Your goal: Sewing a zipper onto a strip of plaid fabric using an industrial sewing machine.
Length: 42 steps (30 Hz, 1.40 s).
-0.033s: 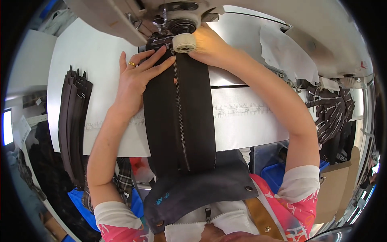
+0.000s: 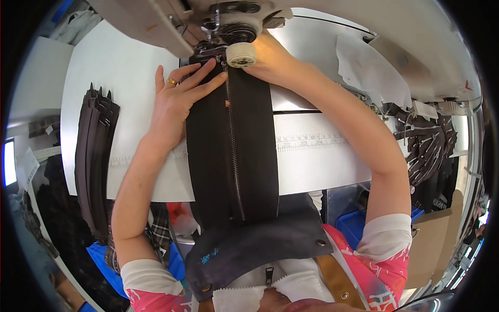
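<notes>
A long dark fabric piece (image 2: 208,156) with a metal zipper (image 2: 235,166) down its length runs from the sewing machine (image 2: 236,34) toward my lap. My left hand (image 2: 174,109), with a gold ring on one finger, lies across its far left part. The fingers are spread on top, two tips close to the presser foot, while a bit of fingertip shows through beside the zipper teeth, so the cloth lies between them. My right hand (image 2: 273,60) is at the fabric's far right edge, lit by the lamp. Behind the round white knob (image 2: 241,55) and the machine head its fingers are hidden.
Dark zipper strips (image 2: 93,156) hang over the table's left edge. More zippers with metal pulls (image 2: 431,140) are heaped at the right. A measuring tape (image 2: 306,141) crosses the white table. Blue bins (image 2: 351,226) and a cardboard box (image 2: 436,244) stand below.
</notes>
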Available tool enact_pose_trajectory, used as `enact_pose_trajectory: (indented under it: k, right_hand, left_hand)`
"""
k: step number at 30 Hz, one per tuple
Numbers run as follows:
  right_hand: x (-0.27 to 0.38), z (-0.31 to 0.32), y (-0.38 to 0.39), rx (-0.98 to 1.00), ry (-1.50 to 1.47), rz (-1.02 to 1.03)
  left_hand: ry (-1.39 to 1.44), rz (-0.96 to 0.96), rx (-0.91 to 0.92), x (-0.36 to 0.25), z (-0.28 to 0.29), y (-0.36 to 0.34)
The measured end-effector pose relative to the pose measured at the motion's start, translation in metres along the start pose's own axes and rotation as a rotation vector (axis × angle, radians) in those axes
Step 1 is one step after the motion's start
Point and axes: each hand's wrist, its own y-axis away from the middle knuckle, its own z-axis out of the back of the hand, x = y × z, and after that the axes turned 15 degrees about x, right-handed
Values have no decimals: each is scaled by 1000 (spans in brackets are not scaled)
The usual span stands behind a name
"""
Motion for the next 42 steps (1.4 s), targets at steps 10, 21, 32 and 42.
enact_pose_trajectory:
  k: [10,21,32,42]
  right_hand:
    - [12,6,22,-212,-32,-218]
    - [-4,-18,-9,-115,-247,-78]
    - [9,-3,19,-151,-74,-220]
    - [46,-16,30,-234,-36,59]
  left_hand:
    - [-10,-35,-8,7,-1,7]
    - [-36,-28,-15,12,-4,6]
    - [-29,-37,-23,12,-5,7]
    - [-39,-66,-56,12,-6,6]
